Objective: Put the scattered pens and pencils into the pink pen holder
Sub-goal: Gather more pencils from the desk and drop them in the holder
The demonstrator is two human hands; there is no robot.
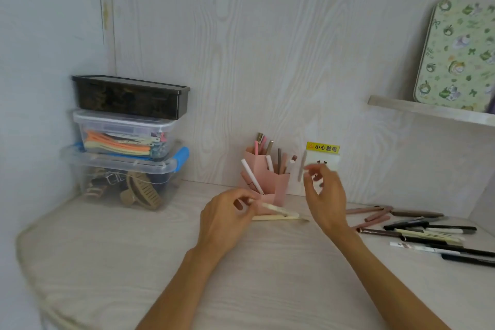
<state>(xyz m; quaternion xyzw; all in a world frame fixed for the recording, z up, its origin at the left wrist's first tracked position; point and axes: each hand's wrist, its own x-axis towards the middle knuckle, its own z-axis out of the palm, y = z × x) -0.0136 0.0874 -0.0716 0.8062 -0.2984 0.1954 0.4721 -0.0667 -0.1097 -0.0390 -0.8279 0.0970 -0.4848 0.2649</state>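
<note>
The pink pen holder (278,186) stands on the desk against the back wall, with several pens upright in it and a white pen (251,176) leaning out of its left front. My left hand (227,218) is just left of the holder, fingers pinched on a cream pen (278,209) that points right across the holder's base; a second cream pen (276,218) lies beneath it. My right hand (325,195) is raised right of the holder, fingertips on a blurred grey pen (302,166) held nearly upright. Several scattered pens (426,233) lie on the desk at the right.
Three stacked plastic boxes (126,142) stand at the back left. A wall socket with a yellow warning label (322,154) is behind my right hand. A shelf (428,111) at the upper right carries a green patterned tin (458,56).
</note>
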